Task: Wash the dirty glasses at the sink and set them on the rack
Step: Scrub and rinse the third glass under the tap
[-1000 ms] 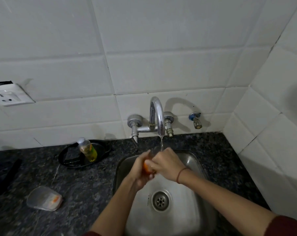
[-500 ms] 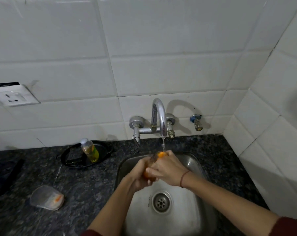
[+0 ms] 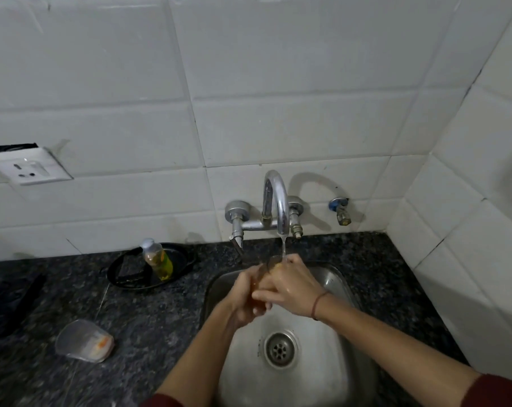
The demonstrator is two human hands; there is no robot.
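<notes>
Bridging left grip [image 3: 243,298], right grip [image 3: 293,292]: glass [image 3: 256,286]

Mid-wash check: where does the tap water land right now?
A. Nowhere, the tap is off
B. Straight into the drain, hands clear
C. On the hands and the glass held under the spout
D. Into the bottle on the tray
C: the water stream from the tap falls onto the right hand, which grips the glass with the left hand over the sink.

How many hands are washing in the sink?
2. The left hand grips the glass from the left, over the sink. The right hand wraps it from the right, under the tap stream. None looks hidden.
</notes>
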